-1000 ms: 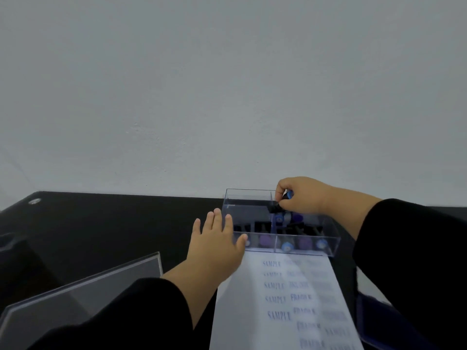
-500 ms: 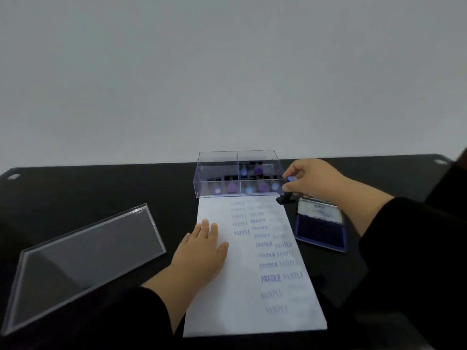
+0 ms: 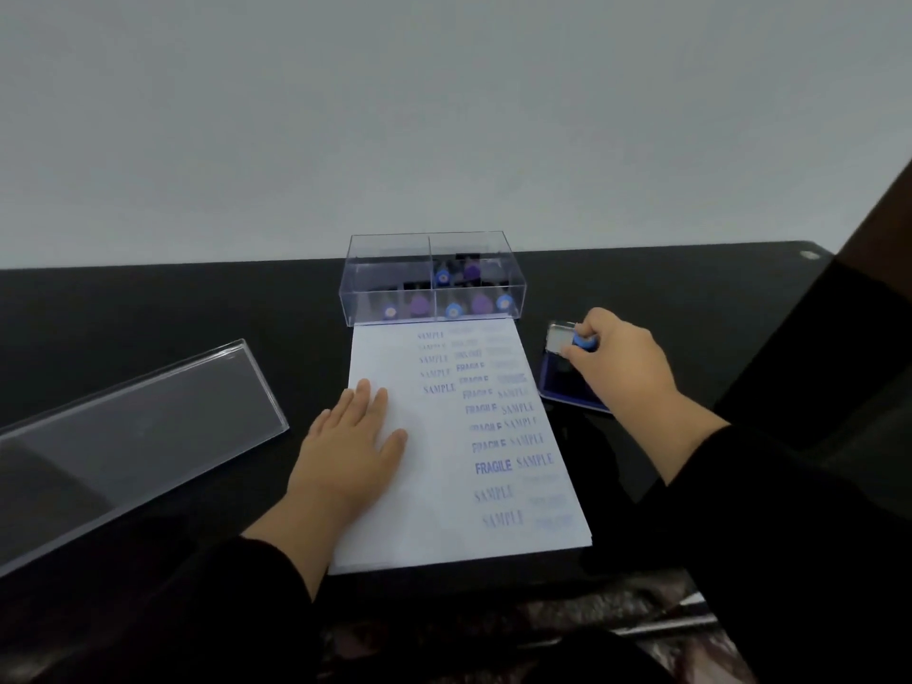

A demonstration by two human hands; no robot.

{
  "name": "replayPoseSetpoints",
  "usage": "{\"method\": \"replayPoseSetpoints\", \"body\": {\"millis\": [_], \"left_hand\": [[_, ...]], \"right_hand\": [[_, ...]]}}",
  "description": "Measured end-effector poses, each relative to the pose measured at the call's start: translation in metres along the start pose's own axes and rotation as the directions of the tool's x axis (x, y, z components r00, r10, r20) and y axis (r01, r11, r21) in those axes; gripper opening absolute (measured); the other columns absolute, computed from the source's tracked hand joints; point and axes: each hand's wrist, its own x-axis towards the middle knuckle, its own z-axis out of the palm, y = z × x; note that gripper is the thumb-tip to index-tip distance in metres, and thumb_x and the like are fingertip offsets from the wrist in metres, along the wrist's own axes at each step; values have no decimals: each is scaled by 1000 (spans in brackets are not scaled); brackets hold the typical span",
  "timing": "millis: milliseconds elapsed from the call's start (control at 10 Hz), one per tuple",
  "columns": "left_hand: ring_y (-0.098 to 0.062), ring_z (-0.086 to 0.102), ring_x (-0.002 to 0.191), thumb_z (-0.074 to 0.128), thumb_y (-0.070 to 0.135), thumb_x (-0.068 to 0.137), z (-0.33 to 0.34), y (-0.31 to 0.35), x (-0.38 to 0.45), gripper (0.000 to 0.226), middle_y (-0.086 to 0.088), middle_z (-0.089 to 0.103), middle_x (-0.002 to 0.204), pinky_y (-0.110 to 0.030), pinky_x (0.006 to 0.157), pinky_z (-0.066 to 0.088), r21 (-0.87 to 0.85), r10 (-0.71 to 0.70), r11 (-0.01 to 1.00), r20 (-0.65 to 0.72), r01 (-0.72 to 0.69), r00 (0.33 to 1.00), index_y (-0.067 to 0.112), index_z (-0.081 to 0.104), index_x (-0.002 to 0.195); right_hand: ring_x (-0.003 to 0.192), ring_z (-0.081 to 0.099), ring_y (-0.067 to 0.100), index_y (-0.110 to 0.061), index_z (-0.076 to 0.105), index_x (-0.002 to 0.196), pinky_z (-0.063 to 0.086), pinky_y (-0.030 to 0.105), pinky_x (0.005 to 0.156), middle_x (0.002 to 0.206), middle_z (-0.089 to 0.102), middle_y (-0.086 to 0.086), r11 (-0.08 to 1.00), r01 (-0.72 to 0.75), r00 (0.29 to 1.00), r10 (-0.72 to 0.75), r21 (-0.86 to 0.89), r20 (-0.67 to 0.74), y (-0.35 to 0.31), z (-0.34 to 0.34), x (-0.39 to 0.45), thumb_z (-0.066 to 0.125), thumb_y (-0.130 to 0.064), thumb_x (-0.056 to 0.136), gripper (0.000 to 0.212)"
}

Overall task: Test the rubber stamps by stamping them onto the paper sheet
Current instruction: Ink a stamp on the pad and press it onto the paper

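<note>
A blue-capped rubber stamp (image 3: 584, 344) is being pinched by the curled right hand (image 3: 623, 367) over the blue ink pad (image 3: 567, 382), apparently touching it, beside the right edge of the white paper sheet (image 3: 444, 486). The sheet is being pressed flat by the left hand (image 3: 353, 449), fingers straight, near the black bench's (image 3: 172, 308) front edge.

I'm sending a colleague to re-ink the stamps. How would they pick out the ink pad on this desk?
Start at the white paper sheet in the middle of the black table. Just off its right edge, near the far corner, lies the ink pad, under the right hand holding a blue-topped stamp. It is flat with a dark blue tray, unlike the tall clear box beyond the sheet.
</note>
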Motion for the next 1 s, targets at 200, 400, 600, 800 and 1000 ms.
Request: {"method": "replayPoseSetpoints", "body": {"millis": [200,400,600,800,1000], "left_hand": [[-11,-13,146,18,47,101,1,-1,1,61,4,-16,158,-30,117,-7,0,3,1000,5,-3,1000,25,-5,152],[-11,-13,146,19,47,101,-1,0,0,61,5,-16,158,-32,117,-9,-16,3,1000,9,-3,1000,25,-5,152],[-10,-12,146,20,46,101,0,-1,1,60,6,-14,159,-31,117,-8,-26,3,1000,-5,-3,1000,26,-3,152],[-9,-12,146,21,46,101,1,-1,1,60,7,-14,159,-30,117,-8,-34,-5,999,-2,5,1000,27,-2,152],[-9,-11,146,22,46,101,1,0,1,60,7,-13,159,-30,117,-8,-44,-6,999,-11,5,1000,27,-1,153]], "right_hand": [[76,49,19,-13,54,102,38,28,62,90,51,1,994,-12,993,25,112,-115,5,21,-8,55,-21,94,11],[76,50,20,-14,54,108,38,28,62,102,62,8,994,-12,990,27,105,-139,9,26,-8,56,-20,93,17],[74,50,23,-17,53,111,38,29,61,96,63,9,994,-29,988,45,108,-145,12,31,-8,56,-22,93,20],[80,59,30,-17,53,112,47,36,66,96,64,11,991,-34,989,52,131,-137,11,32,-9,56,-19,92,20],[74,51,24,-15,51,109,39,31,60,89,56,5,991,-9,992,26,131,-124,9,26,-11,55,-16,93,17]]}}
